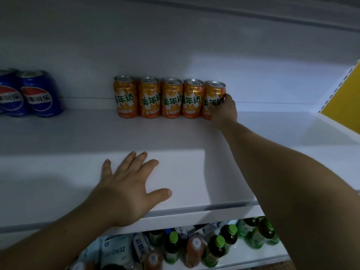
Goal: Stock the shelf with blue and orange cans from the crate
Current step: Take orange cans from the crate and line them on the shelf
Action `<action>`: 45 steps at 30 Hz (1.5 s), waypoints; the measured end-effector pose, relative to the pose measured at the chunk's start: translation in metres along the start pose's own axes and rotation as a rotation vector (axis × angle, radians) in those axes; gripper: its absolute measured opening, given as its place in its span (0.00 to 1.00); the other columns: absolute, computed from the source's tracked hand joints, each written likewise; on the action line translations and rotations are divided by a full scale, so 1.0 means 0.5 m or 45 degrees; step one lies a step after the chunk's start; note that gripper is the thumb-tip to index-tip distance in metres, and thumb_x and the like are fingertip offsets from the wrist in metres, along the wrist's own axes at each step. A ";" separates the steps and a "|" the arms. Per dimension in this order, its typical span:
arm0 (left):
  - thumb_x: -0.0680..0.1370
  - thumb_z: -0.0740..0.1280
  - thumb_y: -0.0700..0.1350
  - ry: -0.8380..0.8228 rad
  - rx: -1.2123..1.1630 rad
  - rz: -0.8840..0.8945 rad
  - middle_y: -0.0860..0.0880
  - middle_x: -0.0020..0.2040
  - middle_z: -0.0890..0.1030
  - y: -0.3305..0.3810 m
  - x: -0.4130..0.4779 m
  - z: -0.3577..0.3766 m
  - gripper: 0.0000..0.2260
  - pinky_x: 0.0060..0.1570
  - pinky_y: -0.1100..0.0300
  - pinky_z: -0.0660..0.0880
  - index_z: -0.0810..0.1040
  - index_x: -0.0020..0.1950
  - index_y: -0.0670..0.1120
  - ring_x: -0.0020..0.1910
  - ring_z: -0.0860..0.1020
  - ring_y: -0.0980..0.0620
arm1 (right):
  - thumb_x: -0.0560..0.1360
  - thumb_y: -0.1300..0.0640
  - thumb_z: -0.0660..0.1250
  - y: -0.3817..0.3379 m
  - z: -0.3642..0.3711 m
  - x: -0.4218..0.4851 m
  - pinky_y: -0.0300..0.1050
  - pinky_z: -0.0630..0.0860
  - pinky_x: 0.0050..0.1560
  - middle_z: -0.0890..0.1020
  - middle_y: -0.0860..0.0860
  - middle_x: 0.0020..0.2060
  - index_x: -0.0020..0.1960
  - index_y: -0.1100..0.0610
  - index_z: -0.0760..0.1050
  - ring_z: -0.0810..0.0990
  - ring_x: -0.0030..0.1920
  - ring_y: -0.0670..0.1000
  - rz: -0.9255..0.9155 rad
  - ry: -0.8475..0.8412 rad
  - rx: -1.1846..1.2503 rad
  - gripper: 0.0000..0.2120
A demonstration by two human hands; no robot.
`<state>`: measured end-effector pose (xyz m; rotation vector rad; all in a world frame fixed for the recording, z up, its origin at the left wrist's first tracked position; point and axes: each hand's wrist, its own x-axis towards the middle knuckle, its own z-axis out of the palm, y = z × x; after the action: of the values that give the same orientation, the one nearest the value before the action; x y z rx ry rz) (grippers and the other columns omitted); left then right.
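Spanning the view, the white shelf (194,137) carries everything. The left hand (128,190) lies flat on its near edge, fingers spread. The right hand (226,110) wraps the rightmost orange can (213,94) of five along the far wall. Two blue cans (39,94) stand far left.

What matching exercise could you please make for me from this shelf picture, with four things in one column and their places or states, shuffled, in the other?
Column one:
1. left hand
2. right hand
3. blue cans
4. green-capped bottles

Column two:
A. one level below the shelf
B. grips the rightmost orange can
C. upright at the shelf's far left
D. palm down, fingers spread, at the shelf's front

Pairs: 1-D, 2-B, 3-C, 4-A.
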<state>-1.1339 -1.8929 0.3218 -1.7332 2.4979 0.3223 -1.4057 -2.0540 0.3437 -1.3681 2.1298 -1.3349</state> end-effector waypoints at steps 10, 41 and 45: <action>0.65 0.38 0.77 -0.062 -0.030 -0.018 0.57 0.77 0.36 0.000 0.004 -0.006 0.44 0.72 0.40 0.35 0.40 0.77 0.59 0.75 0.33 0.55 | 0.77 0.46 0.66 -0.005 -0.018 -0.022 0.49 0.69 0.58 0.71 0.59 0.69 0.73 0.61 0.59 0.71 0.67 0.60 0.156 -0.187 -0.100 0.32; 0.72 0.68 0.60 -0.691 0.080 1.298 0.46 0.65 0.73 0.811 -0.185 0.366 0.27 0.58 0.52 0.73 0.71 0.67 0.48 0.60 0.74 0.46 | 0.76 0.40 0.65 0.522 -0.830 -0.900 0.48 0.69 0.64 0.70 0.54 0.71 0.74 0.54 0.63 0.70 0.68 0.56 1.302 0.085 -0.724 0.32; 0.72 0.69 0.59 -0.839 0.125 1.273 0.46 0.61 0.74 0.868 -0.186 0.465 0.25 0.55 0.53 0.74 0.71 0.65 0.50 0.56 0.76 0.46 | 0.77 0.43 0.65 0.608 -0.825 -0.957 0.46 0.74 0.54 0.77 0.54 0.62 0.69 0.55 0.69 0.76 0.59 0.54 1.376 0.017 -0.645 0.25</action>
<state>-1.5176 -1.6105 0.1667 -0.1321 2.5180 0.6610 -1.5984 -1.3942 0.2059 -0.1285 2.6416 -0.3798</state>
